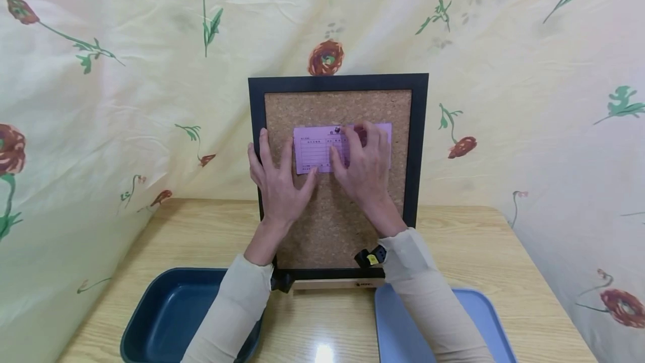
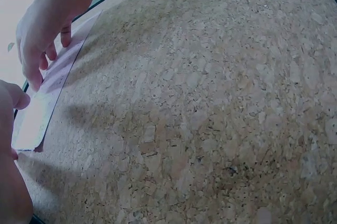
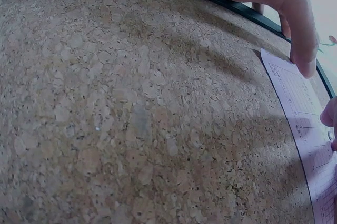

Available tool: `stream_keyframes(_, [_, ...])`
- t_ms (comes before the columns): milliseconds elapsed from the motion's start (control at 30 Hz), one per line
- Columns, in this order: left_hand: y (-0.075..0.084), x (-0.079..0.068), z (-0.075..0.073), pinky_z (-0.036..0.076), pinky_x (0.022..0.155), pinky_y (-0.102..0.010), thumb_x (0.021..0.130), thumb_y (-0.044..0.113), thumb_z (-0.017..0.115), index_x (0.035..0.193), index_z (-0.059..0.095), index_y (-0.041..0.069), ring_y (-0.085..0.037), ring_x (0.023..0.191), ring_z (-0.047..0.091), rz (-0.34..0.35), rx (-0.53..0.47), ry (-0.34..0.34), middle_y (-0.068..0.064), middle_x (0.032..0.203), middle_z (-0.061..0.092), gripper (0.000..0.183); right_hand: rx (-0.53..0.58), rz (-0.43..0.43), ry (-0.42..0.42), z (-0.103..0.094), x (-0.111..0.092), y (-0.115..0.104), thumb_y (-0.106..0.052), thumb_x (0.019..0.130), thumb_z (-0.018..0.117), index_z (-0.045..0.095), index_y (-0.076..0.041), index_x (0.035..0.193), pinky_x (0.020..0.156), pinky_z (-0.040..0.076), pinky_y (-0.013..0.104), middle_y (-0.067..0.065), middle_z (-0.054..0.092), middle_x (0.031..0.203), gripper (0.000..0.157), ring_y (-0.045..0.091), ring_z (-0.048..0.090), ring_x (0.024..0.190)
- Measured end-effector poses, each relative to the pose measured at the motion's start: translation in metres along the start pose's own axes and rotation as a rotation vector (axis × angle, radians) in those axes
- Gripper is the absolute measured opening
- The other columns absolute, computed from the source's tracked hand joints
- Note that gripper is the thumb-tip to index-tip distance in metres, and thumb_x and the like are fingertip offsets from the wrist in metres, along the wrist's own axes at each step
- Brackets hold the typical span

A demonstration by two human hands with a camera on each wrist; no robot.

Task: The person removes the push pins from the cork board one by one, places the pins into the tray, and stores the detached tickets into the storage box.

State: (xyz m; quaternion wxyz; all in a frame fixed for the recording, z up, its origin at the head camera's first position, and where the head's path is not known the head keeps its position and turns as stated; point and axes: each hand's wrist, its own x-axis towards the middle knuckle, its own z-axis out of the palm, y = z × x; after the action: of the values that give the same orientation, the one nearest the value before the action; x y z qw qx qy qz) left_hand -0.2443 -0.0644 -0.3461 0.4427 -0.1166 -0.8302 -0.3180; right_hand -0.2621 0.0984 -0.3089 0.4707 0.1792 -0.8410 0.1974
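A corkboard in a black frame stands upright on the table. Across its upper half lies a purple printed slip, ruled like a form. My left hand is spread at the slip's left end, its index fingertip by the left edge and its thumb at the lower edge. My right hand is bent over the slip's right half, covering part of it. A small shiny pushpin shows near the slip's top edge, between the right thumb and index fingertip.
A dark blue tray is at the left front, partly under the left sleeve. A light blue tray sits at the right front, beneath the right sleeve. Behind the table hangs a flowered cloth.
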Motion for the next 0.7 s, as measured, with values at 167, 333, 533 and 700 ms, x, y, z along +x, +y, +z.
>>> stream_keyframes(167, [-0.0024, -0.002, 0.0018, 0.013, 0.114, -0.072, 0.089, 0.041, 0.065, 0.147, 0.049, 0.007, -0.056, 0.147, 0.008, 0.004, 0.02, -0.005, -0.026, 0.164, 0.016, 0.07, 0.003, 0.001, -0.006, 0.0006, -0.0006, -0.0003, -0.031, 0.095, 0.063, 0.066, 0.0, 0.121, 0.091, 0.04, 0.048, 0.021, 0.054, 0.121, 0.041, 0.037, 0.05, 0.108])
stream_keyframes(333, [-0.0036, -0.0031, 0.0031, 0.012, 0.114, -0.072, 0.089, 0.042, 0.065, 0.147, 0.05, 0.012, -0.057, 0.147, 0.007, 0.009, 0.027, -0.004, -0.026, 0.164, 0.014, 0.067, 0.002, 0.003, -0.003, 0.0004, -0.0003, -0.001, -0.031, 0.095, 0.063, 0.066, 0.0, 0.12, 0.092, 0.04, 0.048, 0.021, 0.054, 0.122, 0.04, 0.037, 0.049, 0.109])
stream_keyframes(533, [-0.0006, -0.0018, 0.0036, 0.009, 0.115, -0.071, 0.088, 0.041, 0.066, 0.143, 0.056, 0.012, -0.056, 0.148, 0.005, 0.002, -0.014, 0.014, -0.026, 0.164, 0.015, 0.063, 0.0, 0.005, -0.001, -0.0002, 0.0, -0.0009, -0.031, 0.095, 0.063, 0.066, 0.0, 0.12, 0.091, 0.04, 0.048, 0.021, 0.054, 0.123, 0.04, 0.037, 0.048, 0.109])
stream_keyframes(700, [-0.0002, -0.0023, 0.0021, 0.007, 0.114, -0.072, 0.083, 0.044, 0.072, 0.147, 0.051, 0.011, -0.056, 0.148, 0.002, -0.001, -0.039, -0.007, -0.027, 0.164, 0.012, 0.076, 0.005, 0.003, -0.001, -0.0001, -0.0003, -0.0006, -0.031, 0.095, 0.063, 0.066, 0.0, 0.121, 0.091, 0.039, 0.049, 0.021, 0.054, 0.123, 0.041, 0.037, 0.048, 0.109])
